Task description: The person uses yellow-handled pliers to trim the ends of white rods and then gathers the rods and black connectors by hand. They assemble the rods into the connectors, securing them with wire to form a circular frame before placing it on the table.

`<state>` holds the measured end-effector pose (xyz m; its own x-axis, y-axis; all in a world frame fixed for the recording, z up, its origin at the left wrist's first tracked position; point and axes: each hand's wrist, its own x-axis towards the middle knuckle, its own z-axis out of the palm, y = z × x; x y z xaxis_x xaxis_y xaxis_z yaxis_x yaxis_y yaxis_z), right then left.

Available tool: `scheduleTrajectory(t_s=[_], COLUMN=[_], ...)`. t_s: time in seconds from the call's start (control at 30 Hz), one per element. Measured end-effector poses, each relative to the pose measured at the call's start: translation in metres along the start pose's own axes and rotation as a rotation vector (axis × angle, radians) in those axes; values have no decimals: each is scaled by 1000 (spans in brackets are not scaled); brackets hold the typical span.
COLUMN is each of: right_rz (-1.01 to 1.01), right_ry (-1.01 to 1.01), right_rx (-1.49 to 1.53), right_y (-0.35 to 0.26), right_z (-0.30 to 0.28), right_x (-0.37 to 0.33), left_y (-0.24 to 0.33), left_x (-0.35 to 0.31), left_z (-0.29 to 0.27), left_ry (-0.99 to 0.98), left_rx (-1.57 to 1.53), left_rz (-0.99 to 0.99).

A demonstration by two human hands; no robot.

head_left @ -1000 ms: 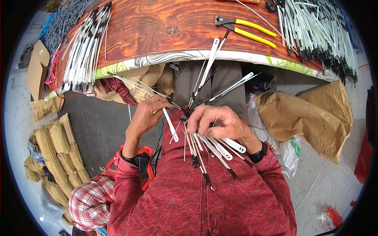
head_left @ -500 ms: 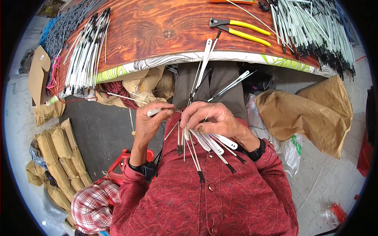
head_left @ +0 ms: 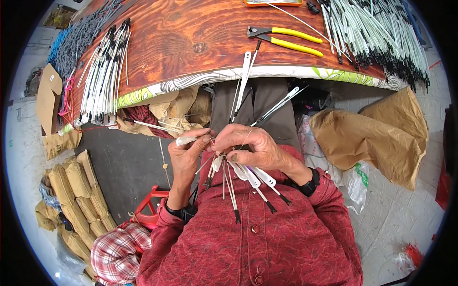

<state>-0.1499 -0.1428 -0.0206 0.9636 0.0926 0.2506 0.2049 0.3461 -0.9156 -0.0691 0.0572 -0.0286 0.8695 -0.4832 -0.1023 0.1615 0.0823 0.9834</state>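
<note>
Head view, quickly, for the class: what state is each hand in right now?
Left hand: closed, pinching a white strip.
Right hand: curled over the bundle of strips and rods; whether it grips them cannot be told.

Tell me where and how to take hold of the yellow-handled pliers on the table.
Grip both yellow handles about midway along, probably with the right hand, coming from the near side. The pliers lie flat on the table, dark head leftward, handles spread apart toward the right; a thin white rod runs just past the far handle, so that side looks more awkward.
</note>
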Motion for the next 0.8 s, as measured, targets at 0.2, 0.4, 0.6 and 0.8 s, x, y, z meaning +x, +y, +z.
scheduleTrajectory(t_s=[0.2, 0.4, 0.6, 0.8], right_rz=[34, 57, 15, 16], right_ry=[21, -16, -30, -13], right_rx=[-51, -97, -143, -85], right_y=[-5, -8, -11, -14], right_z=[-2, -5, -5, -2], right_x=[4, 4, 4, 3], left_y=[1, 5, 9, 22], left_x=[-2, -5, -9, -10], left_z=[2, 5, 8, 13], left_ry=[-8, -4, -30, -26], left_rx=[-39, -48, 18, 40], left_rz=[-26, -36, -13, 66])
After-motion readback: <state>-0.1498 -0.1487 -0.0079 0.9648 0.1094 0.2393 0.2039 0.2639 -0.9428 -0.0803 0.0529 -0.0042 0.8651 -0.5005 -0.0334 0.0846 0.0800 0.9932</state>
